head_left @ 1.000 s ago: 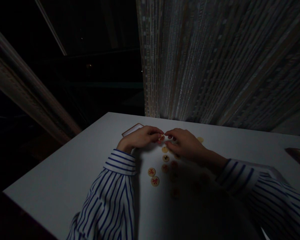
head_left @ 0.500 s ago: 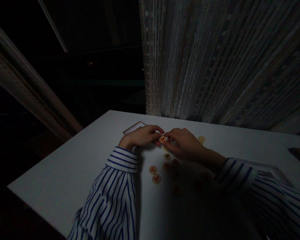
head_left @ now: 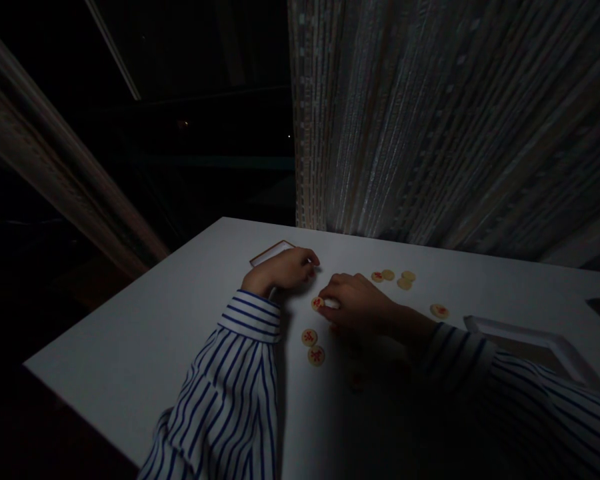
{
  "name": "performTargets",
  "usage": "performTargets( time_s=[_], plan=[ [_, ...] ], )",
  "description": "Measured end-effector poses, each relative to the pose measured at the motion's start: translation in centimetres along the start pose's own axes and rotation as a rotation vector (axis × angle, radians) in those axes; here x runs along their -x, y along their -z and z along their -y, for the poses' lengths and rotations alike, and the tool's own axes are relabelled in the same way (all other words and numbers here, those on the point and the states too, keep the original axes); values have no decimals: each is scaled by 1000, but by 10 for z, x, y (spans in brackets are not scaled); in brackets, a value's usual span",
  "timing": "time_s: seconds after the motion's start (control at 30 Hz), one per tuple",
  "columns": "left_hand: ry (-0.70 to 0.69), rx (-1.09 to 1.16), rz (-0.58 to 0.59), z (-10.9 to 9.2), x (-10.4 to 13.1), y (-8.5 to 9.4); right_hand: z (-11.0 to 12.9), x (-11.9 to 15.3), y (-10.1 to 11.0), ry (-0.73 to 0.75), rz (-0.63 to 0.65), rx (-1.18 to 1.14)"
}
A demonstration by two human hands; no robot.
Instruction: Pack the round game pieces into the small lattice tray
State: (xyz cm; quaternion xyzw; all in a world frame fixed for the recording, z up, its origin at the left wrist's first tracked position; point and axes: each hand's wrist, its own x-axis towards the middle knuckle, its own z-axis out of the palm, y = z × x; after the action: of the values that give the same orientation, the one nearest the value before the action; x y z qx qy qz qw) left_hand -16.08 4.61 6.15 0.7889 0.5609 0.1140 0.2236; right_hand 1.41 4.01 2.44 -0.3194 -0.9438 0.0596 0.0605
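My right hand [head_left: 355,301] pinches a round, pale xiangqi piece [head_left: 317,304] with a red character between thumb and fingertips, low over the table. To its upper left, my left hand [head_left: 287,268] has its fingers curled inward; whatever they may hold is hidden. Two red-marked xiangqi pieces [head_left: 313,347] lie touching, nearer to me than the pinched one. More pieces sit in the dark shadow below my right hand, hard to make out. Beyond that hand lie a red-marked piece [head_left: 377,277] and several blank-looking pieces [head_left: 405,283].
The white table [head_left: 145,333] ends at a left edge and a back edge. A shallow brown-rimmed box part [head_left: 265,256] is behind my left hand. A tray-like box [head_left: 520,337] lies by my right sleeve, with another red-marked piece [head_left: 439,311] near it. Curtains [head_left: 380,120] hang behind.
My hands have drawn apart. The right hand has come nearer to me and slightly left, with a red-marked piece in its fingertips. Pieces beyond the right hand have come into view.
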Motion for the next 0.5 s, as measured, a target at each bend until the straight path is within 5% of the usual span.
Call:
performTargets(
  time_s=[0.5],
  plan=[
    [-2, -82, -40, 3, 0, 0, -17, -5, 0, -26, -22, 104]
  ],
)
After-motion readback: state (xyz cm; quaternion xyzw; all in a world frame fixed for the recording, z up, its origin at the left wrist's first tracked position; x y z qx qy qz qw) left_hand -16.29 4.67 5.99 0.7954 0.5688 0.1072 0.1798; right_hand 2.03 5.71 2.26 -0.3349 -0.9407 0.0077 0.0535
